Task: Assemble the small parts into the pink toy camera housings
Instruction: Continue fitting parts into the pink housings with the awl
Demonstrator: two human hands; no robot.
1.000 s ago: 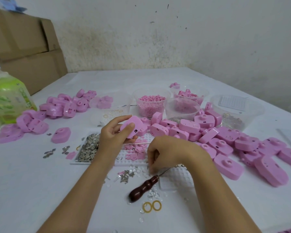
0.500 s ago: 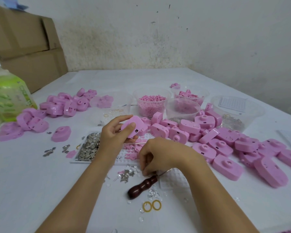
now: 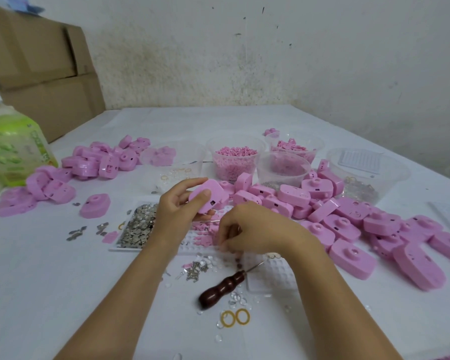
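My left hand holds one pink plastic toy camera housing up above the white bench. My thumb is on its near side and my fingers curl over the top.

My right hand is low, just in front of the housing. Its fingers curl down onto a white bumpy tray of small flat pink parts. I cannot tell if those fingers have a part pinched or not.

A heap of small silver metal bits lies just left of my left wrist. Near my right wrist, a tool with a dark brown wooden handle and a thin metal spike lies flat on the bench. Two yellow rubber rings lie side by side just in front of it.

A big pile of pink housings is spread out on my right. A smaller pile sits far off on my left. Behind my hands stands a clear plastic tub full of tiny pink bits.
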